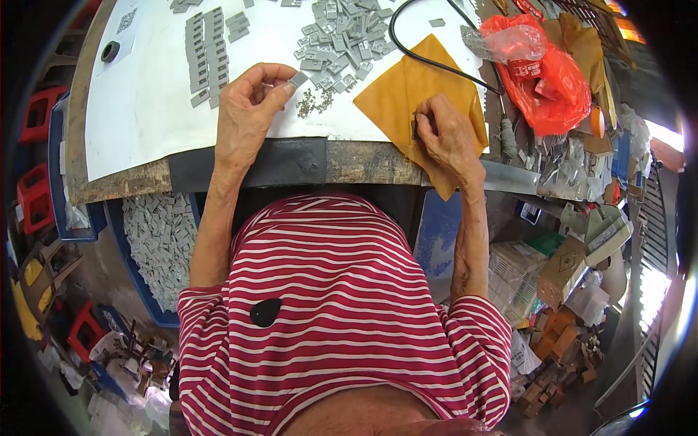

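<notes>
Between the thumb and fingers of my left hand [251, 109] is a small grey rectangular piece [297, 79]. Just right of it lies a scatter of tiny brass-coloured parts [315, 103]. A heap of similar grey pieces [342, 40] is spread beyond, and neat columns of them [207, 54] stand to the left. My right hand [447, 134] is closed over a sheet of brown paper [396, 91]. A small dark object [414, 127] shows at its fingertips; its kind is unclear.
White paper [138, 109] covers the worktable. A black cable [443, 60] curves across the far right, near a red plastic bag [556, 94]. A black ring [110, 51] lies far left. Below the table's left edge, a blue bin [134, 254] holds many grey pieces.
</notes>
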`<state>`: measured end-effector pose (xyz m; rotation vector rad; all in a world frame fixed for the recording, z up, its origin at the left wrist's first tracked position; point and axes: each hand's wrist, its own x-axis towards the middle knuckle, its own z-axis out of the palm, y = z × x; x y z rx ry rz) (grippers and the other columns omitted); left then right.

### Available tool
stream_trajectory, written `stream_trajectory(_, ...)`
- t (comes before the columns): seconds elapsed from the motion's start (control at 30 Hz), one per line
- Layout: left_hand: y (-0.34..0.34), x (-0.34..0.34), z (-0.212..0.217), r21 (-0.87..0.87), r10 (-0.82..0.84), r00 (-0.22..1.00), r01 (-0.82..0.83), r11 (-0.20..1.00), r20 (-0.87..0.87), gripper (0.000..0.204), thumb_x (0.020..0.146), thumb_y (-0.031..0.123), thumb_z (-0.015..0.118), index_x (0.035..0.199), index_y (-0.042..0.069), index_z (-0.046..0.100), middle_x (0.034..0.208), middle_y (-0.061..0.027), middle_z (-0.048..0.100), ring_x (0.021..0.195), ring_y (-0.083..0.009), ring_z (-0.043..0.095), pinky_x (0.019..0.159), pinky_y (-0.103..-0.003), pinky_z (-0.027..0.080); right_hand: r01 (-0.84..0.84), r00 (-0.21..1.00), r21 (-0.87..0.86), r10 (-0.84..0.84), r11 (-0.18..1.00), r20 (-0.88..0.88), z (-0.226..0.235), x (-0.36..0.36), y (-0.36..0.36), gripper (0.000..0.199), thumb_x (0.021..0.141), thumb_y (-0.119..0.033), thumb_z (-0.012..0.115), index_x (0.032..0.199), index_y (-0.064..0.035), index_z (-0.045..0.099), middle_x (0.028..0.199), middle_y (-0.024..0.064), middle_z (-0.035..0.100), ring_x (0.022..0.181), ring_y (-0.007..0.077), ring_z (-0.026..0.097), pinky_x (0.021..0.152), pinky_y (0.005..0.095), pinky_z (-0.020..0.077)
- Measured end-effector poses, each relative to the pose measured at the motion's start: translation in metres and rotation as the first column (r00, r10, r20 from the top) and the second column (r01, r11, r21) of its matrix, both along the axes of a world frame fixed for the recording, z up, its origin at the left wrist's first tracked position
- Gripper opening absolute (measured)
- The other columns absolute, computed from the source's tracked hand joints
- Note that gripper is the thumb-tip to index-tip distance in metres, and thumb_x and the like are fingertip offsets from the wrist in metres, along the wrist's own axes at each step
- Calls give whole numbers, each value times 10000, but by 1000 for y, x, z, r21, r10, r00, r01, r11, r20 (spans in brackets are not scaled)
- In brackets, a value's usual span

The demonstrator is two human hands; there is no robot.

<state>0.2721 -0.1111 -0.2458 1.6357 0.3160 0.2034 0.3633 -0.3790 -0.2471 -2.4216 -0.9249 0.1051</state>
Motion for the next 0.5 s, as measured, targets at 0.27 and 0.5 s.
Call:
stream_trajectory(0.27,-11,2,-1,-42,-5,1000,5,999,12,186,788,53,575,957,-19,611,752,-4,576,570,-22,442,542,-165,383,87,991,85,-95,993,90,-10,0,-1,72,768,-17,523,795,-10,457,709,155,493,643,326,533,569,391,417)
stream_trajectory(0.5,-17,3,3,-179,-72,997,63,982,-42,206,802,88,590,981,-12,601,777,-5,566,620,-53,468,587,-189,387,350,914,324,-245,879,-323,-17,6,-6,74,804,-20,536,852,6,486,669,41,548,518,95,500,449,248,387)
